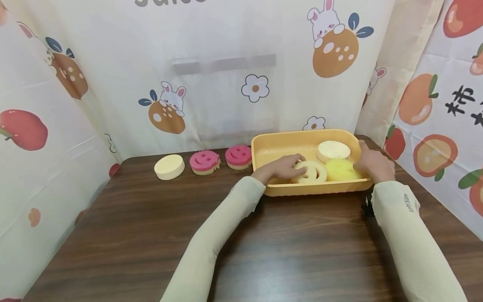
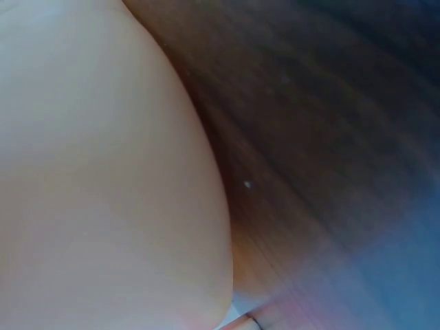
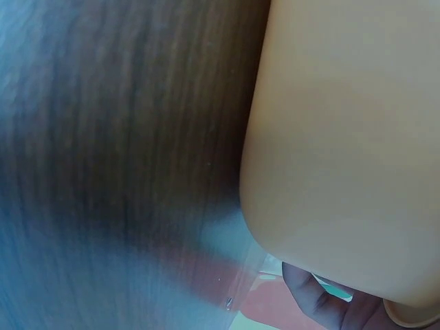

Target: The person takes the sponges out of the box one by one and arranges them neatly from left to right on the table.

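Note:
In the head view, a yellow tray [image 1: 317,188] holds a cream smiley disc [image 1: 320,172], a bright yellow piece [image 1: 341,170] and a plain cream disc [image 1: 333,150]. Reaching over the tray's left side, my left hand [image 1: 281,167] has its fingers and thumb bent around the left part of the smiley disc. My right hand [image 1: 376,165] grips the tray's right rim, its thumb side near the bright yellow piece. The right wrist view shows curled fingers [image 3: 320,299] at the rim beside the tray's outer wall [image 3: 344,151]. No fingers show in the left wrist view.
Left of the tray on the dark wood table [image 1: 170,235] lie a cream disc [image 1: 169,167] and two pink smiley pieces with pale undersides [image 1: 204,162], the nearer-to-tray one [image 1: 238,156] close to its left wall. Printed cloth [image 1: 222,100] hangs behind and at both sides.

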A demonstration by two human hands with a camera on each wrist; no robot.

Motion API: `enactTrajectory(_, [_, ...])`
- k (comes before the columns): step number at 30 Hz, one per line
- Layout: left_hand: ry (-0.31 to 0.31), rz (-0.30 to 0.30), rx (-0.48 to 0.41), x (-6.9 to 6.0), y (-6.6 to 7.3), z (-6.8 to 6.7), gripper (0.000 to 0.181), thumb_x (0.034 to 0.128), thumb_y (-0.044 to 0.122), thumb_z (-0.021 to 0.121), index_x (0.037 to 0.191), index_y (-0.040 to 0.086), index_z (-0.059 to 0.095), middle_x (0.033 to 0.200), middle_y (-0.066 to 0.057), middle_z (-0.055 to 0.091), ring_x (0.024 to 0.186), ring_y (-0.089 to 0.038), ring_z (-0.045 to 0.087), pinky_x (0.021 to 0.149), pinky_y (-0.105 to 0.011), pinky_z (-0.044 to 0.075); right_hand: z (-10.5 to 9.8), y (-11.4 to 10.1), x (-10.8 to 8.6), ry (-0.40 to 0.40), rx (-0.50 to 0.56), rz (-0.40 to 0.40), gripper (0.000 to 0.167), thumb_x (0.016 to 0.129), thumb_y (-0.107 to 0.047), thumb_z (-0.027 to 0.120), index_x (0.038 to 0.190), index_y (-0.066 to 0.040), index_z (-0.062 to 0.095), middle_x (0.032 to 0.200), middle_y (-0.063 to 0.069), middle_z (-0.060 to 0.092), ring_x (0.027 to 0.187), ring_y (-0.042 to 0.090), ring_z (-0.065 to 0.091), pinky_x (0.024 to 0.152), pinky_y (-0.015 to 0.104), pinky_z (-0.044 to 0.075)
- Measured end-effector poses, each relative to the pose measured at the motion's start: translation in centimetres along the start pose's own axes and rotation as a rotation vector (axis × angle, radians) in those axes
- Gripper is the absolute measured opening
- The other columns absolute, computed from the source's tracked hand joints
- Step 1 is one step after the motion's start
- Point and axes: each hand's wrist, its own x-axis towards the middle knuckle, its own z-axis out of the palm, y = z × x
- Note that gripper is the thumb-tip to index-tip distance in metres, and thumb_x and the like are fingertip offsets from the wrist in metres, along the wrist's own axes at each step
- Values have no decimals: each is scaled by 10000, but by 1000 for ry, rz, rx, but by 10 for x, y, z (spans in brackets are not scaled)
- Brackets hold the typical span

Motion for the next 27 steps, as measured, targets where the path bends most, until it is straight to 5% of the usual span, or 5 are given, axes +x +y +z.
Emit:
enactTrajectory(17, [-9, -24, -48, -1, 3, 0, 444, 997, 347, 480, 1392, 146, 451, 1416, -105, 537, 1302, -195, 518, 1085, -310, 423, -2, -1, 1, -21, -7, 10, 896, 921, -257, 497, 1576, -91, -92, 1264, 415, 476, 1006, 524, 514, 776, 645, 405])
enactTrajectory(27, [20, 4, -66, 0, 0, 1, 435, 1001, 424, 514, 1335, 147, 477, 1308, -84, 588, 1205, -172, 556, 1019, -285, 445, -1, -1, 2, -12, -5, 18, 888, 912, -244, 490, 1577, -86, -76, 1293, 429, 455, 1042, 552, 518, 787, 657, 405])
